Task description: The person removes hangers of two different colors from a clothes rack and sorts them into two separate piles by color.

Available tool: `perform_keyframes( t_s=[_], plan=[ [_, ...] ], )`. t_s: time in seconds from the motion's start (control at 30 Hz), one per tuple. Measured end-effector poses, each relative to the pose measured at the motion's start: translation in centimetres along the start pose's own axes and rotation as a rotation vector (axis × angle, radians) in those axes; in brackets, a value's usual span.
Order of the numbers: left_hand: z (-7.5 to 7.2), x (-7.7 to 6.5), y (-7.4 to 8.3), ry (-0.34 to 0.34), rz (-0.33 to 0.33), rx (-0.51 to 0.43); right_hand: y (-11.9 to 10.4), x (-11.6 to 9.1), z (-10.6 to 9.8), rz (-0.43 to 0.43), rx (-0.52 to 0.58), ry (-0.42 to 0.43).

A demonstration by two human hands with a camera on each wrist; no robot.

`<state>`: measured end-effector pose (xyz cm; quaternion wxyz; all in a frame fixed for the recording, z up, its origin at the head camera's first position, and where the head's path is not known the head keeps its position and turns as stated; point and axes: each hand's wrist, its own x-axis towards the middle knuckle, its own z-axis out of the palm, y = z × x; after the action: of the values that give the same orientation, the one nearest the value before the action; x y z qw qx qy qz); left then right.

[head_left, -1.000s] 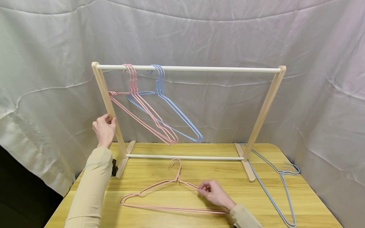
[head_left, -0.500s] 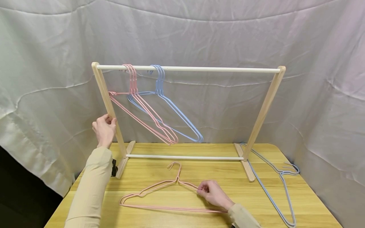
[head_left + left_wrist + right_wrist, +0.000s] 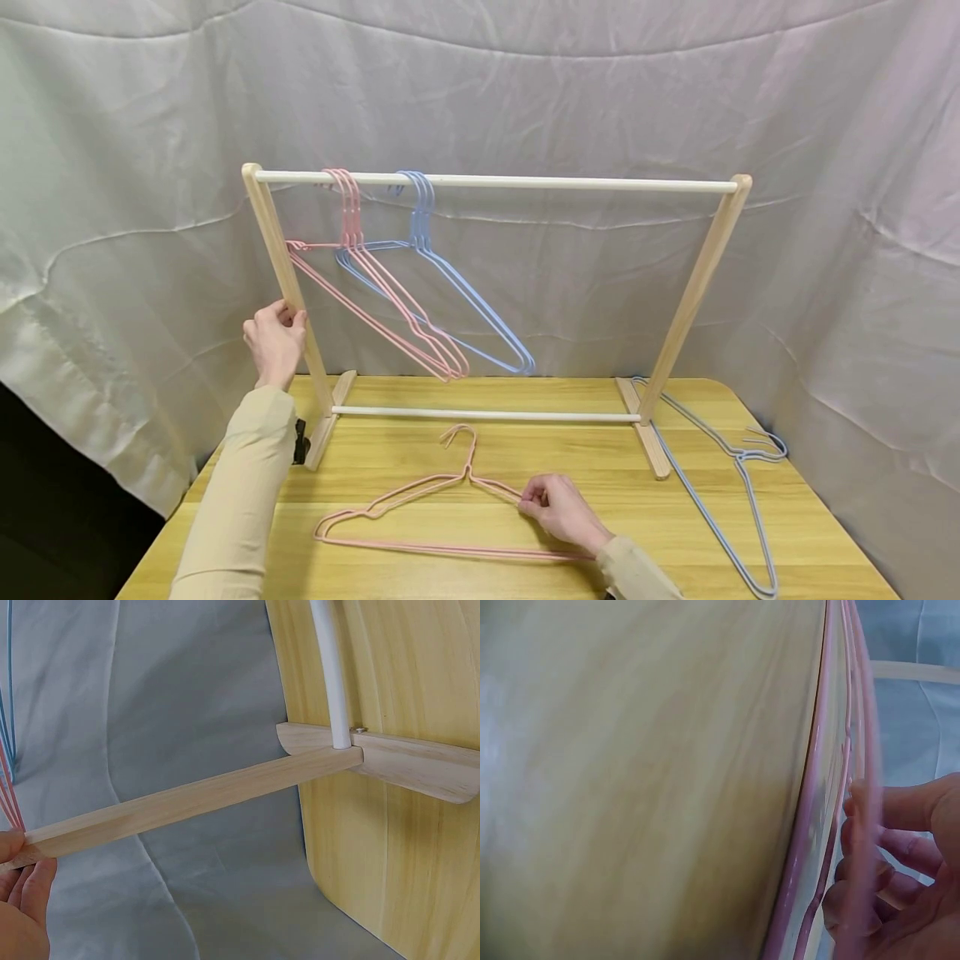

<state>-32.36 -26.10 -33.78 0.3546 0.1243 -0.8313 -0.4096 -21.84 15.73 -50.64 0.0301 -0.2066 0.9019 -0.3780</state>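
Observation:
My left hand (image 3: 275, 340) holds the left wooden post (image 3: 272, 233) of a small garment rack, thumb and fingers on either side of it. The left wrist view shows the same hand (image 3: 30, 907) at the lower left, gripping the post (image 3: 202, 793). Low over the table in front of the rack, my right hand (image 3: 562, 510) pinches the right shoulder of a pink wire hanger (image 3: 450, 548). Its doubled outline suggests two stacked together, hooks toward the rack. In the right wrist view, pink wires (image 3: 810, 765) run past my curled fingers (image 3: 900, 806).
Several pink hangers (image 3: 351, 208) hang at the left of the white top rail (image 3: 585, 182), with several blue hangers (image 3: 420, 225) beside them. Blue hangers (image 3: 742, 455) lie on the table by the rack's right foot (image 3: 654, 452). A lower white bar (image 3: 487, 413) joins the feet.
The pink hangers' hooks have tipped slightly down and toward me since a second ago. My right hand has shifted barely to the left; my left hand stays on the post.

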Motion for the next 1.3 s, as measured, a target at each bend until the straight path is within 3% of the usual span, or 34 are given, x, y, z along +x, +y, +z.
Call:
perform_keyframes(
  t_s=[0.2, 0.33, 0.5, 0.6, 0.7, 0.8, 0.97, 1.3],
  plan=[
    [0.1, -0.1, 0.1, -0.003, 0.006, -0.014, 0.0, 0.0, -0.3, 0.002, 0.005, 0.037],
    [0.2, -0.2, 0.1, -0.002, 0.010, -0.012, -0.3, 0.3, -1.7, -0.005, 0.073, 0.044],
    [0.3, -0.1, 0.0, -0.002, 0.000, -0.010, -2.0, 2.7, -6.8, -0.061, 0.161, 0.168],
    [0.3, -0.1, -0.1, -0.005, -0.006, -0.009, -4.3, 4.8, -10.4, -0.092, 0.282, 0.256],
    [0.2, 0.0, -0.1, -0.007, -0.008, -0.005, -7.2, 7.0, -12.9, -0.145, 0.400, 0.293],
    [0.0, 0.1, 0.0, -0.008, -0.010, -0.003, -10.1, 8.9, -14.4, -0.180, 0.434, 0.272],
    [-0.3, 0.1, 0.1, -0.025, -0.019, -0.005, -13.9, 11.5, -15.3, -0.141, 0.432, 0.157],
    [-0.2, -0.1, 0.2, -0.037, -0.016, -0.006, -16.9, 14.0, -15.3, -0.114, 0.462, 0.015]
  ],
)
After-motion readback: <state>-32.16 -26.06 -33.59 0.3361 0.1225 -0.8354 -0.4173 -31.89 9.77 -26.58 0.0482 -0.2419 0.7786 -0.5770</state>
